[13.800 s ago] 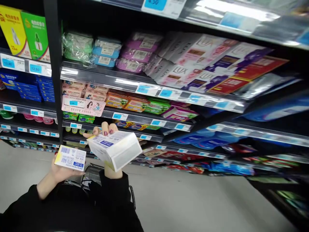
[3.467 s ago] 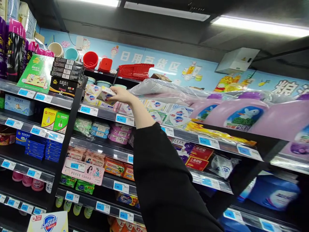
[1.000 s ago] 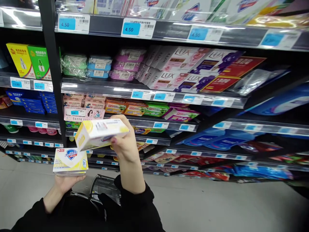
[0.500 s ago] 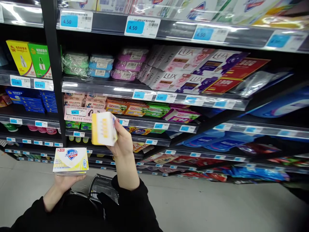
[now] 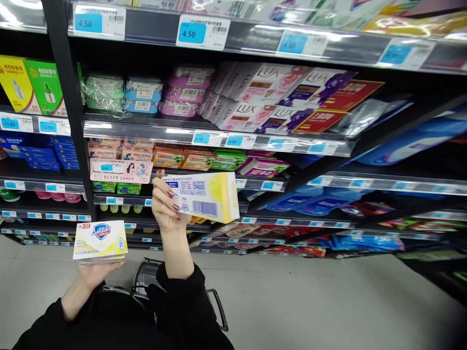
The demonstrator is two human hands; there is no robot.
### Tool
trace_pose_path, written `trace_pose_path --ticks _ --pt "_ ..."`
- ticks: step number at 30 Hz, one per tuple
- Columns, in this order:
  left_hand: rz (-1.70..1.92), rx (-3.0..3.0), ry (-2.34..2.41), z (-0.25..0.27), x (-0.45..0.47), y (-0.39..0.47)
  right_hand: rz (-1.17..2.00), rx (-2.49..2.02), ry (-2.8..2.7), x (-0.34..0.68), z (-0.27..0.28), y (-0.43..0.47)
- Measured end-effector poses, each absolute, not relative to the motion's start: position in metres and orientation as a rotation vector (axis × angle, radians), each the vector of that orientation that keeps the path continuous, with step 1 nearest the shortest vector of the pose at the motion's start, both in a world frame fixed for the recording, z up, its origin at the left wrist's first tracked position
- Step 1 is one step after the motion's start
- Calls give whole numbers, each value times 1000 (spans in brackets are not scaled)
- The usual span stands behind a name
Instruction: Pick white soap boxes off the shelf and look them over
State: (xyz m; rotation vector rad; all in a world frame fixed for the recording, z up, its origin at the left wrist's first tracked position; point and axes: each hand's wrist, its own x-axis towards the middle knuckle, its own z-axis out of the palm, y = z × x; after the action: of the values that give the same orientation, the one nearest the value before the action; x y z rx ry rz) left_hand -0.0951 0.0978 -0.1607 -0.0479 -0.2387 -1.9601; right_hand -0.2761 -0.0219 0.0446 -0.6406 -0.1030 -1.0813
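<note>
My left hand supports a white and yellow Safeguard soap box from below, its printed front facing up toward me. Beneath that box a further thin layer shows, perhaps another box. Farther right and higher, my right hand grips a second white and yellow soap box by its left end. This box is turned so a side with fine print and a barcode faces me. Both boxes are in the air in front of the shelves, apart from each other.
Shelves with price tags fill the view ahead. They carry LUX soap boxes, wrapped soap dishes, laundry soap packs and blue bottles. A grey basket with a black handle is below my arms.
My right hand has turned its box over, from an end view to the barcode side, which now points right. The view has shifted slightly rightward. My left hand still holds its box.
</note>
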Motion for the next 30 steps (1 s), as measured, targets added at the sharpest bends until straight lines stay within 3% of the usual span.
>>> trace_pose_path --ticks 6,13,22,25,30 --pt "-1984 -119 -272 -164 -96 95 -1288 -1230 541 -285 61 -3" --pt "-1977 -46 -269 -164 -94 97 -1374 -1587 721 -278 57 10" --pt "-1950 77 -141 -166 -92 97 -1875 -2228 1389 -262 62 24" --pt "-1944 114 -102 -164 -93 97 -1733 -1900 1214 -270 66 19" --pt "-1938 116 -115 -150 -97 98 -1082 -1457 779 -270 65 30"
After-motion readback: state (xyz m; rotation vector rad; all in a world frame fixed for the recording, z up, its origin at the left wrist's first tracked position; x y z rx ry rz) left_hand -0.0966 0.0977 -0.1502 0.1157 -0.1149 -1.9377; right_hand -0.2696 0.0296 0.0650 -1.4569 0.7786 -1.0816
